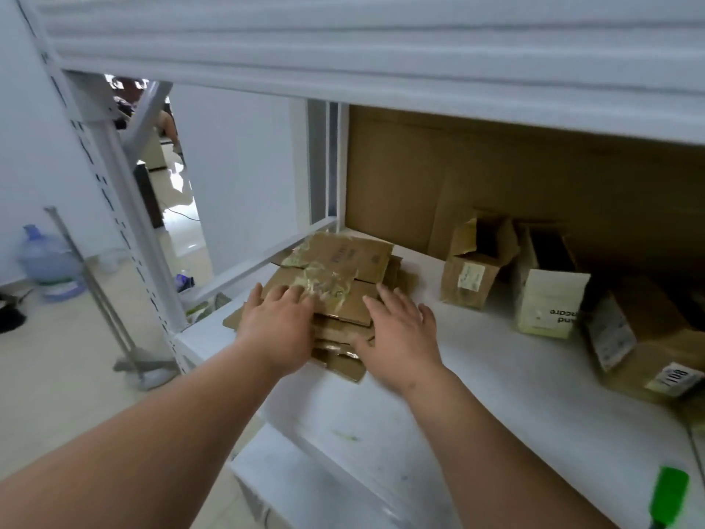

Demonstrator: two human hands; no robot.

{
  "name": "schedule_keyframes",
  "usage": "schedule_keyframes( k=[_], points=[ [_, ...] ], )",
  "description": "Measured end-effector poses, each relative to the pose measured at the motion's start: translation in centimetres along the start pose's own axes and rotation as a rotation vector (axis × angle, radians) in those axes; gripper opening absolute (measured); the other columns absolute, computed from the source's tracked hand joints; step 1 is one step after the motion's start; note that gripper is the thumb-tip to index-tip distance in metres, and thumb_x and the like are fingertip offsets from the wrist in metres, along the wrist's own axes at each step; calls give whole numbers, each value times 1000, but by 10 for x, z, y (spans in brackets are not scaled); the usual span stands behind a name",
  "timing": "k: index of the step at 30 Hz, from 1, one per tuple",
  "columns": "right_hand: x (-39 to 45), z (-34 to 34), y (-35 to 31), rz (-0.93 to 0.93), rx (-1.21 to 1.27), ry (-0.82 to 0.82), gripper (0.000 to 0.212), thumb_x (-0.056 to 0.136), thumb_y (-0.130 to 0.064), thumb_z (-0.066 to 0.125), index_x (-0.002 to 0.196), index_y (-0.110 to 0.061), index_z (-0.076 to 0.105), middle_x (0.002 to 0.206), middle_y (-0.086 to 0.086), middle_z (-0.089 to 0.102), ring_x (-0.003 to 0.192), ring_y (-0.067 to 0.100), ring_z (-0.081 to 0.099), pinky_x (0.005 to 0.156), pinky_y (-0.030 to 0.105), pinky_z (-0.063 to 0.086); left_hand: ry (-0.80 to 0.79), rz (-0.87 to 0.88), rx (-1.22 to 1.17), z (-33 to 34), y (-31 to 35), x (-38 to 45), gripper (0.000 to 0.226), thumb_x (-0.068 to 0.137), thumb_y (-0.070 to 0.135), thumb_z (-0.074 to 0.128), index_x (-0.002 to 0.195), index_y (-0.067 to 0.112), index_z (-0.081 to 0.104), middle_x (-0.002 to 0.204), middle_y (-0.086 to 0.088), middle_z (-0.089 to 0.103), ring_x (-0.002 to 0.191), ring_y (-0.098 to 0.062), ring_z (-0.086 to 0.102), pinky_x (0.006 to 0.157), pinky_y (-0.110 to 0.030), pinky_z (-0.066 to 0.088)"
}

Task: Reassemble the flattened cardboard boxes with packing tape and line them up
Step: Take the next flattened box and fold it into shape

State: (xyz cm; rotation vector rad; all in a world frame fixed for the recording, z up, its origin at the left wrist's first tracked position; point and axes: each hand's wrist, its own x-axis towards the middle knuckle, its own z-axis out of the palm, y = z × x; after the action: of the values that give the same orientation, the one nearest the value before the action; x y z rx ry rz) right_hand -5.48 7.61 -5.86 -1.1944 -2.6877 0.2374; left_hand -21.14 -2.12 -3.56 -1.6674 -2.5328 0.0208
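Head view down onto a white shelf (477,360) in a metal rack; stack of flattened cardboard boxes (335,284) near the shelf's left front corner, top sheet crusted with old crinkled tape; left hand (278,326) lying flat on the stack's left side, fingers straight and spread, gripping nothing; right hand (400,334) likewise flat and open along the stack's right edge, thumb tucked toward the lower sheets

Likely risks: loose sheets fanning apart or sliding off the near edge if lifted from the top only; old tape snagging fingers or tearing the top face; knuckles catching the low shelf board (381,51) overhead on the way out

Further right on the shelf, toward its back edge, three reassembled boxes (549,292) in a rough row, flaps open; large cardboard sheet (496,177) against the back; green object (669,498) at the front right corner, blurred; beyond the rack's left side, pale tiled floor, blue water jug (49,261), long-handled tool (110,303) leaning by the upright
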Motion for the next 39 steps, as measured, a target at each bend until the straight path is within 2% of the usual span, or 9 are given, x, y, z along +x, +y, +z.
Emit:
schedule_keyframes(
  k=[8, 12, 15, 19, 22, 25, 29, 34, 39],
  points=[
    [43, 17, -19, 55, -50, -45, 48, 101, -50, 36, 147, -37, 37, 159, -14, 28, 144, 17, 28, 116, 44, 17, -58, 30, -133, 27, -31, 40, 61, 99, 40, 37, 155, 38, 14, 165, 2, 14, 152, -22, 10, 122, -49, 7],
    [43, 10, -42, 138, -39, 144, 38, 105, -38, 31, 140, -33, 45, 153, -13, 40, 131, 15, 48, 103, 37, 32, 46, 107, -201, 25, -39, 53, 58, 99, 48, 36, 154, 41, 20, 162, 3, 23, 151, -21, 14, 122, -49, 6],
    [39, 6, -56, 151, 70, 255, 33, 105, -33, 35, 135, -28, 46, 151, -7, 42, 131, 16, 46, 106, 36, 33, 172, 117, -235, 18, -52, 61, 45, 102, 48, 31, 146, 45, 36, 151, 7, 42, 142, -23, 31, 121, -48, 12],
    [15, 15, -63, 261, 275, 365, 73, 95, -37, 56, 153, -32, 12, 164, -5, 6, 148, 21, 22, 120, 44, 23, 339, 122, -385, 7, -63, 61, 40, 104, 43, 33, 137, 38, 53, 137, 1, 58, 128, -31, 46, 115, -49, 24],
    [-8, 24, -63, 380, 441, 490, 88, 90, -36, 64, 153, -34, 3, 161, -11, 11, 144, 25, 31, 117, 50, 31, 506, 155, -608, -4, -63, 52, 33, 103, 32, 44, 130, 26, 63, 120, -7, 67, 112, -36, 55, 105, -53, 37],
    [-27, 21, -59, 474, 580, 596, 84, 91, -28, 65, 153, -34, 10, 156, -9, 22, 137, 25, 41, 112, 49, 39, 569, 242, -833, -22, -56, 39, 28, 102, 24, 49, 125, 19, 65, 108, -7, 67, 103, -31, 55, 91, -41, 44],
    [-52, 2, -43, 531, 725, 738, 81, 90, -19, 67, 154, -24, 18, 153, -2, 25, 135, 23, 40, 111, 46, 39, 471, 383, -1001, -50, -37, 12, 23, 103, 29, 44, 115, 19, 61, 95, 1, 62, 88, -16, 55, 69, -30, 41],
    [-100, -28, -6, 620, 1035, 1027, 82, 89, -15, 66, 154, -32, 17, 140, -16, 32, 130, 11, 37, 115, 41, 32, 193, 373, -1247, -45, -14, -24, 13, 104, 34, 43, 105, 37, 55, 93, 19, 66, 87, 2, 60, 79, -27, 47],
    [-159, -51, 32, 592, 1337, 987, 69, 99, -17, 53, 155, -35, 17, 135, -11, 49, 102, -7, 50, 89, 17, 38, 69, 302, -1461, -22, 31, -61, 14, 105, 21, 41, 101, 24, 54, 82, 25, 63, 77, 9, 57, 69, -12, 43]
  ],
)
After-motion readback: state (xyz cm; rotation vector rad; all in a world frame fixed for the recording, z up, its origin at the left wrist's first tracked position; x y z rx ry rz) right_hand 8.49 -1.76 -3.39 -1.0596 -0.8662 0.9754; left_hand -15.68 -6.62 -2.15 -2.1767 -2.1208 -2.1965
